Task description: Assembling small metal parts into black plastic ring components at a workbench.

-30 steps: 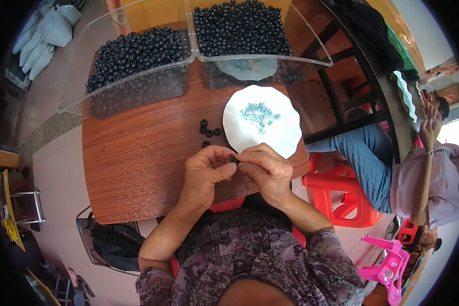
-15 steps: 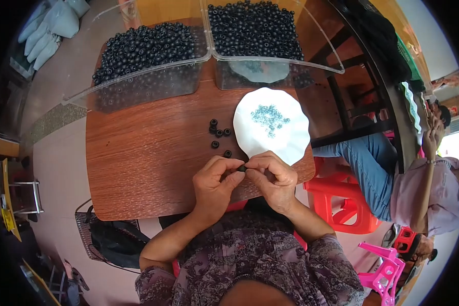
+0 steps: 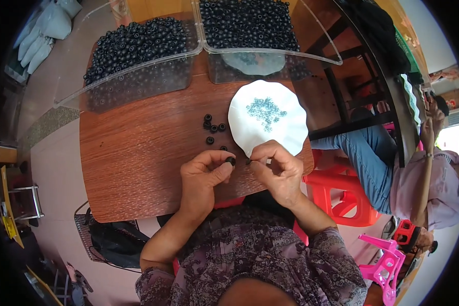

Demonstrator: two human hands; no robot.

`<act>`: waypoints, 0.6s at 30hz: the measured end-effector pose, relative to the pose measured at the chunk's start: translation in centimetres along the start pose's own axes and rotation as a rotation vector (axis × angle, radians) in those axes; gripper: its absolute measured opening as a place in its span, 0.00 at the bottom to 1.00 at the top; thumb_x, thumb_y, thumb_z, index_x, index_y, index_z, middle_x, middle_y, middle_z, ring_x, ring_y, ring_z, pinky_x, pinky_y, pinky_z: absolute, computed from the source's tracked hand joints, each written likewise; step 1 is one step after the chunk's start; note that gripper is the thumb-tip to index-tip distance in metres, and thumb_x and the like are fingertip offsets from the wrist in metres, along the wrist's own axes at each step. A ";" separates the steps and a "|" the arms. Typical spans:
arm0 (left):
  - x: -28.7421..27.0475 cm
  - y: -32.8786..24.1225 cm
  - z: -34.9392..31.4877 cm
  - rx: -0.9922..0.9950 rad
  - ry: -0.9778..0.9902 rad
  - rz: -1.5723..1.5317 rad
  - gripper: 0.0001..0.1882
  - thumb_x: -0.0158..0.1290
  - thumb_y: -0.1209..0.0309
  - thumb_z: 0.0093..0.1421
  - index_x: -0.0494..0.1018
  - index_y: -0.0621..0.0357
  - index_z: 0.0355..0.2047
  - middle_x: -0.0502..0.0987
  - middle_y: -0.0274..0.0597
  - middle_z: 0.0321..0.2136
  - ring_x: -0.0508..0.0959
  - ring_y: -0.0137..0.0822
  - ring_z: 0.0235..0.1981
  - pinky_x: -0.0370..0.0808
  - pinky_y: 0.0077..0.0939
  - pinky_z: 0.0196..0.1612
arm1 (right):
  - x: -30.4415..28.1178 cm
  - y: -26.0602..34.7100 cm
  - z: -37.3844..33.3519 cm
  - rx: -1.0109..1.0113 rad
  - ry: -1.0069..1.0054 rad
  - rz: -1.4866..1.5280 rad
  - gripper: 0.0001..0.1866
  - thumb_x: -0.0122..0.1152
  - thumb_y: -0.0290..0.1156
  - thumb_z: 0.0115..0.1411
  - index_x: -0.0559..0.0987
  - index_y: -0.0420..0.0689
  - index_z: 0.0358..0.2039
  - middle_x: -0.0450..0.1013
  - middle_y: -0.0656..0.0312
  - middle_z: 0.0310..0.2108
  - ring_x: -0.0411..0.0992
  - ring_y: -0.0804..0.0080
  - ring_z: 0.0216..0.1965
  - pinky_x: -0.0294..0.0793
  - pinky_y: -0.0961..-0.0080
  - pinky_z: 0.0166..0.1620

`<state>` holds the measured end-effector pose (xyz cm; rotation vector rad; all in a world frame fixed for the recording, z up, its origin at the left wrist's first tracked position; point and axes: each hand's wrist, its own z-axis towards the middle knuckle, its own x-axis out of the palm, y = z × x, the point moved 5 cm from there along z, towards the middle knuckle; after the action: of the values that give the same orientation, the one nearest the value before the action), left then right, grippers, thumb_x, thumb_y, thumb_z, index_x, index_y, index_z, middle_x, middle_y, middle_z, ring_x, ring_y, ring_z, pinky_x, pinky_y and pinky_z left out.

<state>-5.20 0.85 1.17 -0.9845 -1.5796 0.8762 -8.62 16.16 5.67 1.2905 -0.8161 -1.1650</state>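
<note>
In the head view, the left hand (image 3: 201, 176) is above the bench (image 3: 132, 153), towards its near edge, its grip pinching one black bead (image 3: 230, 161) between thumb and forefinger. The right hand (image 3: 280, 171) is just beside it, near the bench's near right corner and apart from that bead; its thumb and forefinger tips are pressed together on a small dark bit (image 3: 248, 162), too small to identify.

A few loose black beads (image 3: 213, 128) lie on the bench beyond the left hand, some touching or nearly so, one partly hidden by the fingers. To their right, at the bench's right edge, sits a white plate (image 3: 242, 130) with a wavy rim, its middle scattered with tiny shiny pieces (image 3: 265, 113). The right hand's fingers overlap the plate's near rim in the picture; I cannot tell whether they touch it.

Towards the far edge stand two clear bins side by side, the left bin (image 3: 143, 84) and the right bin (image 3: 218, 74), both holding heaps of black beads. Past the right edge, below the bench top, is a red stool (image 3: 341, 191), near another person's legs in jeans (image 3: 364, 160).
</note>
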 end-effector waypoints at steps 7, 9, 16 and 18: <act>1.8 1.2 -0.1 -0.275 0.005 -0.534 0.09 0.48 0.73 0.61 0.70 0.66 0.37 0.75 0.40 0.32 0.73 0.28 0.30 0.70 0.21 0.36 | 2.1 3.0 -1.4 -0.629 0.037 -0.484 0.14 0.61 0.14 0.38 0.76 0.38 0.30 0.71 0.54 0.32 0.69 0.63 0.24 0.69 0.76 0.26; 2.1 1.2 -0.2 -0.300 0.022 -0.569 0.09 0.47 0.72 0.62 0.70 0.65 0.37 0.74 0.39 0.32 0.73 0.28 0.30 0.70 0.21 0.37 | 2.6 3.3 -1.7 -0.636 0.056 -0.537 0.16 0.62 0.17 0.37 0.77 0.39 0.31 0.71 0.57 0.32 0.68 0.64 0.26 0.69 0.74 0.27; 2.8 1.5 -0.2 -0.413 0.027 -0.668 0.08 0.46 0.71 0.62 0.69 0.63 0.36 0.73 0.39 0.30 0.71 0.27 0.28 0.69 0.21 0.33 | 1.7 3.3 -1.6 -0.630 0.136 -0.609 0.18 0.61 0.23 0.34 0.80 0.41 0.32 0.70 0.62 0.29 0.66 0.68 0.26 0.65 0.76 0.27; 2.2 1.9 0.0 -0.394 0.081 -0.680 0.08 0.46 0.71 0.62 0.69 0.64 0.36 0.73 0.40 0.30 0.69 0.26 0.25 0.67 0.20 0.31 | -0.5 2.9 -0.8 -0.656 0.023 -0.763 0.15 0.62 0.21 0.37 0.79 0.40 0.31 0.70 0.61 0.27 0.67 0.66 0.26 0.66 0.74 0.28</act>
<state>-5.13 3.66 0.27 -0.6496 -1.8805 0.0552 -7.47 16.57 8.51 1.0525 0.1428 -1.8122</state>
